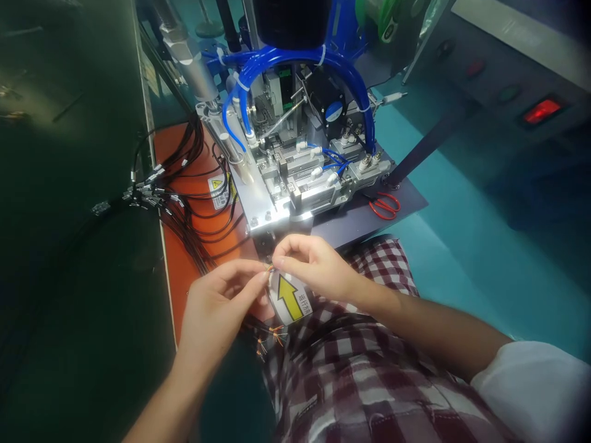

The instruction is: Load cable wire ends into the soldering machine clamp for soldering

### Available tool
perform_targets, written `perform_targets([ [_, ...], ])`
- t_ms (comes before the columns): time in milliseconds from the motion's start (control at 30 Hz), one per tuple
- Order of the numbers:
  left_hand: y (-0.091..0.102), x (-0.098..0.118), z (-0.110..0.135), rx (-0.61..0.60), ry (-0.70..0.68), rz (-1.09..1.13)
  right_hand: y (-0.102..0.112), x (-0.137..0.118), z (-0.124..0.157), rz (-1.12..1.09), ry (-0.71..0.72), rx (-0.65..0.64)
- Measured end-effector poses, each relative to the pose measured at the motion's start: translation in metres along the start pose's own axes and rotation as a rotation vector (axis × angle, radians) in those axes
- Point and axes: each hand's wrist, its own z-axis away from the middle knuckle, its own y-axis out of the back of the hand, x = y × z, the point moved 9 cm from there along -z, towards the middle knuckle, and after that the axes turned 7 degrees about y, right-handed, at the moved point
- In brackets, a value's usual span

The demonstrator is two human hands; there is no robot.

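My left hand point(217, 307) and my right hand point(314, 264) meet in front of a small metal machine point(295, 178). Both pinch the stripped, coloured end of a thin cable point(270, 269) between thumb and fingertips. Just below the pinch lies a white sticker with a yellow arrow point(290, 298). More black cables with bare coloured wire ends point(272, 337) rest over my lap, on checked red-and-white cloth point(351, 369).
A bundle of black cables point(184, 191) lies on the orange mat point(178, 264) left of the machine. Blue air hoses point(300, 61) loop over the machine. Red-handled scissors point(385, 206) sit on the dark base plate at right. A red lit switch point(541, 111) glows on the grey box.
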Motion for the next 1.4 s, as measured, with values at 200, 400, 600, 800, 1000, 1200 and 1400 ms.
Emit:
perform_targets([
  [200, 0.004, -0.001, 0.0, 0.033, 0.001, 0.002, 0.009, -0.011, 0.002, 0.004, 0.071, 0.047],
  [400, 0.002, 0.0, 0.0, 0.003, 0.018, -0.003, 0.008, -0.019, 0.001, 0.144, 0.138, 0.038],
  [600, 0.003, 0.003, 0.001, -0.007, 0.007, -0.03, 0.012, -0.032, 0.002, 0.263, 0.294, 0.101],
  [800, 0.002, 0.001, -0.001, -0.011, 0.018, -0.026, 0.013, -0.025, 0.006, 0.283, 0.259, 0.134],
  [1000, 0.003, 0.003, 0.002, 0.044, 0.018, -0.008, 0.002, -0.058, 0.033, 0.774, 0.74, 0.205],
  [1200, 0.002, 0.01, 0.005, 0.074, -0.023, -0.002, 0.014, -0.048, 0.029, 0.639, 0.619, 0.252],
  [1400, 0.001, 0.015, 0.007, 0.095, -0.058, 0.0, 0.006, -0.05, 0.028, 0.608, 0.626, 0.207],
])
